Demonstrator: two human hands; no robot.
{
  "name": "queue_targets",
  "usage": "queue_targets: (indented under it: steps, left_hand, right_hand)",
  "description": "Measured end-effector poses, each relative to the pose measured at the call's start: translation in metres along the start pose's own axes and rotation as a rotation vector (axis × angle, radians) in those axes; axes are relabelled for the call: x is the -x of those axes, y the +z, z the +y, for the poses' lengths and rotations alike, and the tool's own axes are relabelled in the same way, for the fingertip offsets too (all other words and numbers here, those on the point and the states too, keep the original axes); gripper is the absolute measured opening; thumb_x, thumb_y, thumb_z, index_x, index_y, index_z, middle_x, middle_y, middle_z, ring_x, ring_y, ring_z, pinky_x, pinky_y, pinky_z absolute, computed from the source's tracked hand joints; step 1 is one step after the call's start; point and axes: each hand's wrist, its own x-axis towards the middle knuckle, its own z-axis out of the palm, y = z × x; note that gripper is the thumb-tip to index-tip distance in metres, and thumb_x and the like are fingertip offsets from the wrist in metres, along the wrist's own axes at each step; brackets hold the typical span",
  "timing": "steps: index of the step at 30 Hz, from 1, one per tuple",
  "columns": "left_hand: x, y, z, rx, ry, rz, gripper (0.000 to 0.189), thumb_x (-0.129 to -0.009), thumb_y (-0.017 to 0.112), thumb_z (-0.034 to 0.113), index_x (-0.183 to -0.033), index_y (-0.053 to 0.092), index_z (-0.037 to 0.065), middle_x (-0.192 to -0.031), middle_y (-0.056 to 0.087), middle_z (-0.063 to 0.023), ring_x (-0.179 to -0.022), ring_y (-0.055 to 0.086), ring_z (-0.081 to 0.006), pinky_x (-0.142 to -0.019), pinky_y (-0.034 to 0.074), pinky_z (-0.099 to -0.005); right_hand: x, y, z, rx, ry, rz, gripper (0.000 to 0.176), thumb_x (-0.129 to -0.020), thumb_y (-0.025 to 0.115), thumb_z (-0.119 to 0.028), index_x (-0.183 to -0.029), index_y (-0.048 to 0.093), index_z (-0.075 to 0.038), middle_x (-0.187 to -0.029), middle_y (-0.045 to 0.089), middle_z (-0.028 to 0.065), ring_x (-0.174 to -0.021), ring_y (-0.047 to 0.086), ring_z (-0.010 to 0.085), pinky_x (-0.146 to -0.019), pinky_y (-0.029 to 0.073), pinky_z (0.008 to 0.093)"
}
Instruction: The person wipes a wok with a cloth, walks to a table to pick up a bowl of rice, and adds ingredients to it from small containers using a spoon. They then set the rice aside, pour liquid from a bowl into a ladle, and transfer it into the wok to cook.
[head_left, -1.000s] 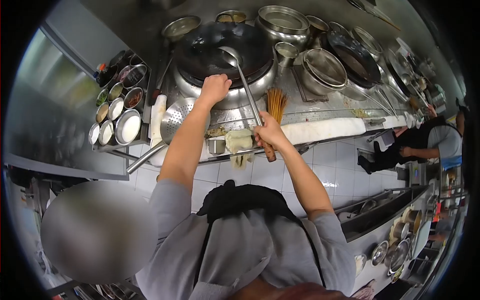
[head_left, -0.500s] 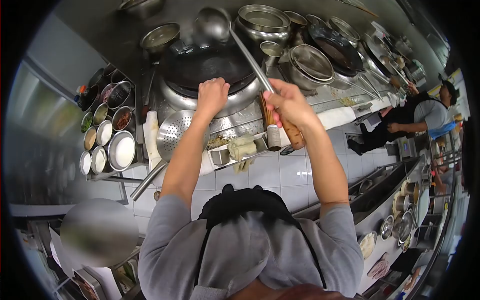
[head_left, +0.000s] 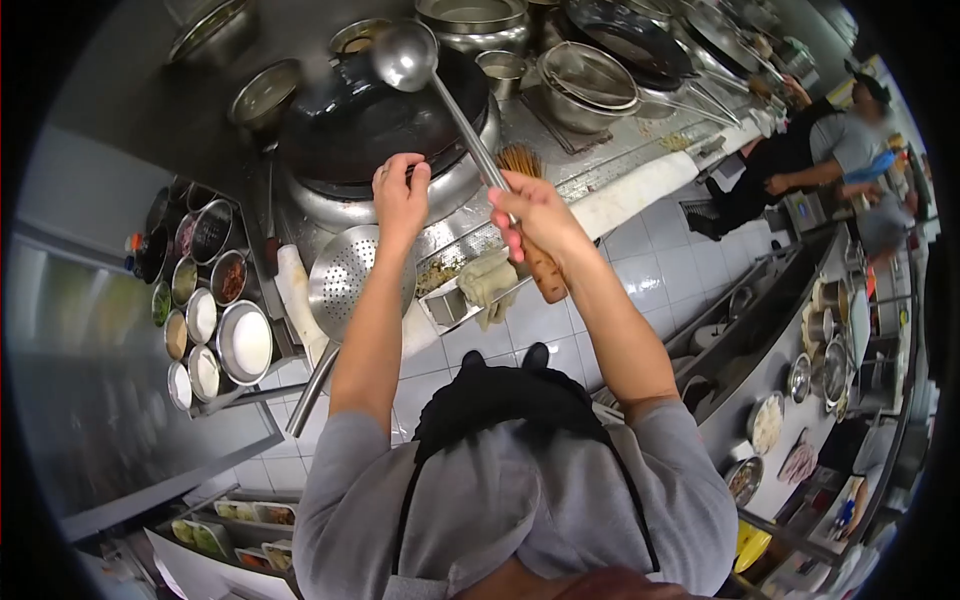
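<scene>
My right hand [head_left: 535, 215] is wrapped round the wooden handle of a long steel ladle [head_left: 405, 57], whose bowl hangs over the black wok [head_left: 370, 125]. At the wok's near rim is my left hand [head_left: 402, 196], its fingers bent; whether they grip the rim or something there cannot be made out. The wok sits on a round steel burner ring [head_left: 340, 208]. Under my left forearm lies a perforated skimmer [head_left: 345, 280] with a steel handle. A bamboo brush [head_left: 520, 160] stands just behind my right hand.
Seasoning bowls [head_left: 245, 342] stand at the left. A folded cloth [head_left: 487, 280] hangs on the stove's front edge. Strainers [head_left: 590, 75] and pots stand at the back right. Another person [head_left: 840, 140] is at the far right. A side counter [head_left: 740, 430] holds bowls.
The view has turned and shifted. The ladle's bowl now hangs lower over the wok. My left hand's fingers have opened somewhat, with the thumb now apart.
</scene>
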Motion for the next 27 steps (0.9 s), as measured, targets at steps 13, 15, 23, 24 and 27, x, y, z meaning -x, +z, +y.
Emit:
queue_targets:
  steps: [13, 15, 23, 24, 27]
  left_hand:
    - [0.028, -0.028, 0.011, 0.459, -0.28, 0.257, 0.016, -0.094, 0.052, 0.003, -0.099, 0.064, -0.007, -0.101, 0.065, -0.0157, -0.098, 0.063, -0.0267, -0.089, 0.058, -0.0412]
    - [0.027, -0.031, -0.005, 0.569, -0.272, 0.339, 0.018, -0.093, 0.052, 0.009, -0.091, 0.064, -0.005, -0.089, 0.064, -0.0136, -0.089, 0.064, -0.0273, -0.082, 0.056, -0.0432]
    - [-0.017, -0.025, 0.081, 0.979, -0.375, 0.493, 0.035, -0.103, 0.046, 0.027, -0.08, 0.052, 0.001, -0.059, 0.032, -0.0021, -0.055, 0.038, -0.0161, -0.086, 0.055, -0.041]
    - [-0.022, -0.016, 0.098, 0.966, -0.309, 0.39, 0.033, -0.104, 0.045, 0.025, -0.09, 0.056, -0.002, -0.059, 0.032, -0.0015, -0.055, 0.037, -0.0144, -0.085, 0.055, -0.0408]
    - [-0.031, 0.026, 0.154, 0.846, -0.141, 0.129, 0.028, -0.102, 0.049, 0.01, -0.125, 0.053, -0.006, -0.061, 0.039, -0.0019, -0.057, 0.04, -0.0124, -0.084, 0.055, -0.039]
  right_hand:
    - [-0.039, -0.021, 0.079, 0.28, -0.084, 0.103, 0.025, -0.092, 0.067, -0.024, -0.105, 0.062, -0.002, -0.075, 0.059, 0.002, -0.05, 0.054, 0.011, -0.042, 0.047, 0.0286]
    - [-0.021, -0.036, 0.062, -0.101, 0.056, -0.076, 0.02, -0.094, 0.067, -0.023, -0.092, 0.059, -0.004, -0.063, 0.054, 0.0004, -0.046, 0.051, 0.0095, -0.039, 0.046, 0.0272]
    - [0.068, -0.136, 0.079, -0.405, -0.07, -0.496, 0.023, -0.095, 0.065, -0.023, -0.086, 0.052, -0.006, -0.054, 0.042, -0.0031, -0.037, 0.041, 0.0083, -0.033, 0.036, 0.0267]
    - [0.09, -0.151, 0.079, -0.425, -0.05, -0.465, 0.022, -0.095, 0.065, -0.023, -0.086, 0.051, -0.007, -0.054, 0.041, -0.0037, -0.038, 0.041, 0.0078, -0.033, 0.036, 0.0263]
    - [0.165, -0.195, 0.086, -0.456, -0.03, -0.371, 0.021, -0.095, 0.065, -0.022, -0.089, 0.05, -0.008, -0.054, 0.04, -0.0053, -0.038, 0.042, 0.0063, -0.032, 0.035, 0.025]
